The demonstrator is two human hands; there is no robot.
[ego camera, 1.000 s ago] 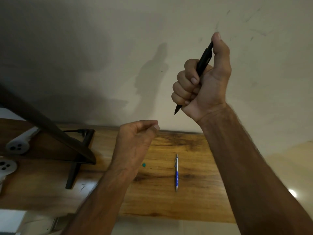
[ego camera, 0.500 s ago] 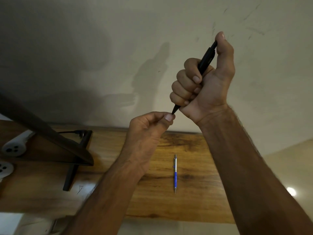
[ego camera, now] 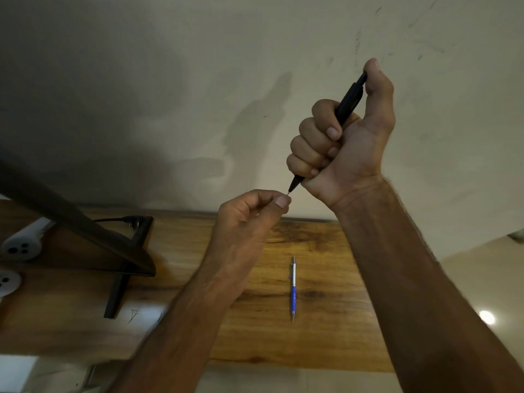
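My right hand point(ego camera: 351, 148) grips a black mechanical pencil point(ego camera: 349, 101) in a fist in front of the wall, with the thumb pressing on its top end and the tip pointing down-left. My left hand point(ego camera: 246, 222) is raised just below it, fingers curled, with thumb and forefinger pinched together right at the pencil's metal tip point(ego camera: 289, 191). Anything between those fingertips is too small to see. A second mechanical pencil point(ego camera: 293, 290), silver with a blue grip, lies on the wooden table point(ego camera: 326, 341) below my hands, tip toward me.
At the left a dark monitor edge point(ego camera: 71, 225) slants over the table, and its black stand foot point(ego camera: 117, 287) rests on the wood. A white power strip point(ego camera: 19, 246) lies behind it with a black plug point(ego camera: 130, 219) nearby. A plain wall rises behind the table.
My left hand has risen from above the table to the black pencil's tip and pinches there. The right hand kept its grip and barely moved.
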